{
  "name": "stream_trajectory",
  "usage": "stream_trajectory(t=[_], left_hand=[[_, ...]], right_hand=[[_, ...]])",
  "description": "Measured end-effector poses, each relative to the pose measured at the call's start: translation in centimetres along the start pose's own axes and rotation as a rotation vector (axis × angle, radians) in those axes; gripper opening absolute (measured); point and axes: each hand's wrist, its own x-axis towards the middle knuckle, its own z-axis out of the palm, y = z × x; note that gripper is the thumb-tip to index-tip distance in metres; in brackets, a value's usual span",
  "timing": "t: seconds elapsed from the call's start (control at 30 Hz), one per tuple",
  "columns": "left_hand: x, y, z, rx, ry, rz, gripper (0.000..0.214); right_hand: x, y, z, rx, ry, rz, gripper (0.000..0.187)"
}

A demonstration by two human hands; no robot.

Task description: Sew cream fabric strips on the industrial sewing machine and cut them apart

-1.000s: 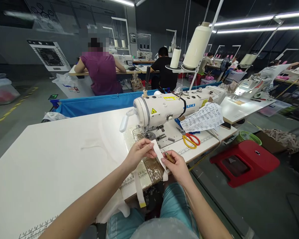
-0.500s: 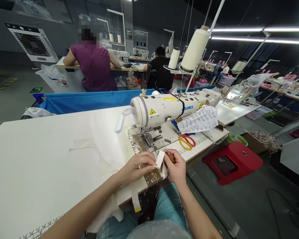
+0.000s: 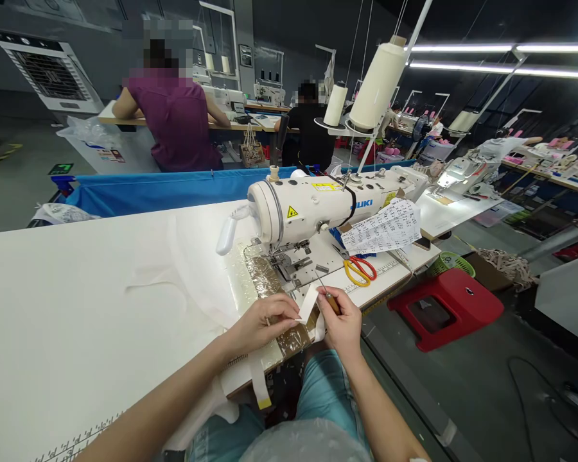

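Fingertips of my left hand [image 3: 264, 321] pinch the lower end of a narrow white fabric strip [image 3: 309, 304] in front of the sewing machine [image 3: 298, 208]. The strip's other end is held by my right hand [image 3: 341, 321]. That same hand also grips an awl [image 3: 334, 304] by its wooden handle, its thin metal point slanting up toward the machine bed. More white fabric hangs below the right fingers. Both hands are over the table's front edge, above a brown, clear-taped patch [image 3: 293, 340]. A small pale stick-like thing shows between my left fingers; I cannot tell what it is.
Scissors [image 3: 358, 269] with yellow and red handles lie right of the needle area. A handwritten paper [image 3: 383, 228] leans on the machine. White fabric [image 3: 173, 276] spreads over the table [image 3: 52, 321] at left. A red stool [image 3: 447, 311] stands at right. Two people sit ahead.
The view has shifted slightly, so the surroundings sit a little further left. Slightly more of the white strip shows between my hands. Both hands keep their hold.
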Motion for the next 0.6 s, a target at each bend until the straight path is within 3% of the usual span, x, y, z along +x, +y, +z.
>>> stream_trajectory(t=[0.13,0.27,0.4,0.6], left_hand=[[-0.1,0.0,0.6,-0.202,0.133,-0.184,0.033],[-0.1,0.1,1.1,-0.438,0.161,-0.374,0.041],[0.0,0.2,1.2,-0.513,0.174,-0.446,0.046],[0.1,0.0,1.2,-0.583,0.174,-0.507,0.049]], right_hand=[[-0.3,-0.9,-0.1,0.061,-0.116,0.002,0.024],[-0.6,-1.8,0.3,0.080,-0.279,0.068,0.027],[-0.5,-1.3,1.1,0.158,-0.322,0.242,0.038],[-0.7,-0.1,1.6,0.291,-0.331,0.367,0.043]])
